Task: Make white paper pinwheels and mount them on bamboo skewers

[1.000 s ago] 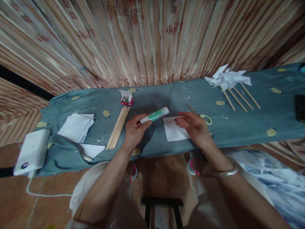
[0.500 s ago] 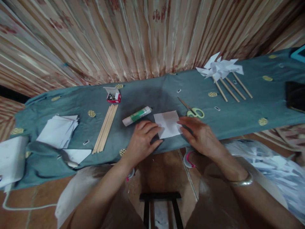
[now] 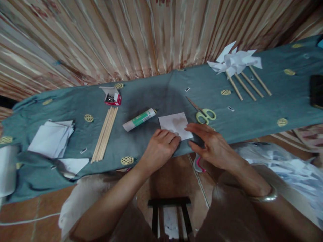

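A small square of white paper (image 3: pixel 176 121) lies on the cloth in front of me. My left hand (image 3: pixel 163 144) is closed at its near edge, thumb and fingertips together on the paper. At the right edge, my right hand (image 3: pixel 210 143) has its fingers and thumb spread, the fingertips touching or just over the paper. Green-handled scissors (image 3: pixel 205 115) rest just beyond my right hand, blades pointing away to the left. A green and white glue stick (image 3: pixel 140 119) lies to the left of the paper.
Wooden sticks (image 3: pixel 104 134) lie left, below an open red box (image 3: pixel 113 97) of small metal pieces. A stack of white paper (image 3: pixel 51 138) is further left. Paper pinwheels (image 3: pixel 237 62) on sticks lie at back right. A dark phone-like object (image 3: pixel 316 90) sits at the right edge.
My left hand has moved right along the paper's near edge and its thumb has closed in against the fingers. My right hand stays by the right edge. The view has shifted slightly.
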Available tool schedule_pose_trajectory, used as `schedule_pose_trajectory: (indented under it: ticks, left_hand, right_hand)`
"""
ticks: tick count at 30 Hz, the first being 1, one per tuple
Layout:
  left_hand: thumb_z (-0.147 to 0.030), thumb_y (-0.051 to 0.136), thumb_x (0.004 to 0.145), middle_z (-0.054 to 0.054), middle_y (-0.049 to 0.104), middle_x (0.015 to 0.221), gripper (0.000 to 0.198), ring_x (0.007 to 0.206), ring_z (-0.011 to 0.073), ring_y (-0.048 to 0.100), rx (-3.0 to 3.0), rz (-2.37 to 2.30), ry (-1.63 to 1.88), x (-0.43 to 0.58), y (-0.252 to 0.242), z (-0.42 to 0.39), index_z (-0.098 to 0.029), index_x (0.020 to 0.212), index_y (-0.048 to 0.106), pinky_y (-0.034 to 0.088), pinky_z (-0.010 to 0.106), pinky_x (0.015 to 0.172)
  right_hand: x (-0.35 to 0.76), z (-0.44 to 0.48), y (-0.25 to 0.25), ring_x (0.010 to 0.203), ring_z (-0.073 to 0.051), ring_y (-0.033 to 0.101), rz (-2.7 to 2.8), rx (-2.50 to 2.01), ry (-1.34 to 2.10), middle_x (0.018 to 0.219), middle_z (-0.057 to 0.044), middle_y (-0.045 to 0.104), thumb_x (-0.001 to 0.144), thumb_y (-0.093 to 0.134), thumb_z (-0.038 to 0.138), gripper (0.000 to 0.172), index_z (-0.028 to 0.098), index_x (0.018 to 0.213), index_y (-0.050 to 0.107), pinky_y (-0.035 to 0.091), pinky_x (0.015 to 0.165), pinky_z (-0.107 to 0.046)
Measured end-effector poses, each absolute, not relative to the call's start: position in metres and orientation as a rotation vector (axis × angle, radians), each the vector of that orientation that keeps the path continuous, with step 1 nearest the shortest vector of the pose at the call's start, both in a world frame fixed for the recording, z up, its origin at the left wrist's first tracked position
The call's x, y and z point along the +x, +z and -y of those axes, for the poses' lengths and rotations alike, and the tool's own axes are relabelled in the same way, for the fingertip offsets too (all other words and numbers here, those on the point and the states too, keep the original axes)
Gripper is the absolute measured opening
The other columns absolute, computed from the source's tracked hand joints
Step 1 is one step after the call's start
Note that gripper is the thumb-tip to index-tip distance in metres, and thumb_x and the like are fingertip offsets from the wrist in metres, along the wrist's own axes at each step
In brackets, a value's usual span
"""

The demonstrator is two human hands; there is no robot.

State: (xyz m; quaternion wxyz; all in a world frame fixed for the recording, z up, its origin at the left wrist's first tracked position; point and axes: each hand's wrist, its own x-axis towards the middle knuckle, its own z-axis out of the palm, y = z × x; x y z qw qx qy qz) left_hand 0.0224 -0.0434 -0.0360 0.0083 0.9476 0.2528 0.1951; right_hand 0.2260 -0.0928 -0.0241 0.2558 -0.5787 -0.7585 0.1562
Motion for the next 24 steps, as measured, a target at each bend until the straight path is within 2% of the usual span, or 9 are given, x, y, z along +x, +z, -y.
schedule_pose_trajectory:
  ticks: [6, 14, 20, 24]
  left_hand:
    - [-0.018, 0.054, 0.092, 0.004, 0.069, 0.086, 0.012, 0.082, 0.0197, 0.060, 2.979, -0.795, 0.609, 0.024, -0.033, 0.044, -0.014, 0.093, 0.065, 0.042, 0.034, 0.073]
    - [-0.015, 0.049, 0.094, 0.004, 0.068, 0.082, 0.018, 0.079, 0.0176, 0.059, 2.962, -0.793, 0.613, 0.011, -0.030, 0.050, -0.015, 0.085, 0.064, 0.042, 0.033, 0.074]
    - [-0.028, 0.054, 0.093, 0.006, 0.069, 0.090, 0.016, 0.084, 0.0204, 0.060, 2.911, -0.820, 0.582, 0.014, -0.031, 0.050, -0.015, 0.092, 0.064, 0.043, 0.034, 0.074]
    - [-0.026, 0.056, 0.092, 0.005, 0.068, 0.087, 0.013, 0.081, 0.0205, 0.060, 2.929, -0.821, 0.594, 0.022, -0.033, 0.047, -0.015, 0.091, 0.064, 0.043, 0.034, 0.071]
  right_hand:
    - [0.228, 0.093, -0.025, 0.120, -0.029, 0.059, 2.023, -1.574, 0.488, 0.126, -0.014, 0.064, 0.080, 0.062, 0.020, 0.041, 0.019, 0.121, 0.060, 0.046, 0.104, -0.051]
    - [0.229, 0.095, -0.019, 0.127, -0.028, 0.054, 1.948, -1.541, 0.646, 0.135, -0.011, 0.059, 0.081, 0.056, 0.016, 0.027, 0.023, 0.106, 0.066, 0.043, 0.106, -0.051]
    - [0.226, 0.095, -0.021, 0.116, -0.025, 0.061, 1.943, -1.539, 0.636, 0.123, -0.011, 0.065, 0.085, 0.057, 0.018, 0.011, 0.021, 0.088, 0.068, 0.047, 0.101, -0.046]
    - [0.225, 0.092, -0.020, 0.112, -0.025, 0.063, 1.887, -1.551, 0.630, 0.118, -0.011, 0.068, 0.086, 0.058, 0.020, 0.011, 0.020, 0.090, 0.068, 0.048, 0.100, -0.044]
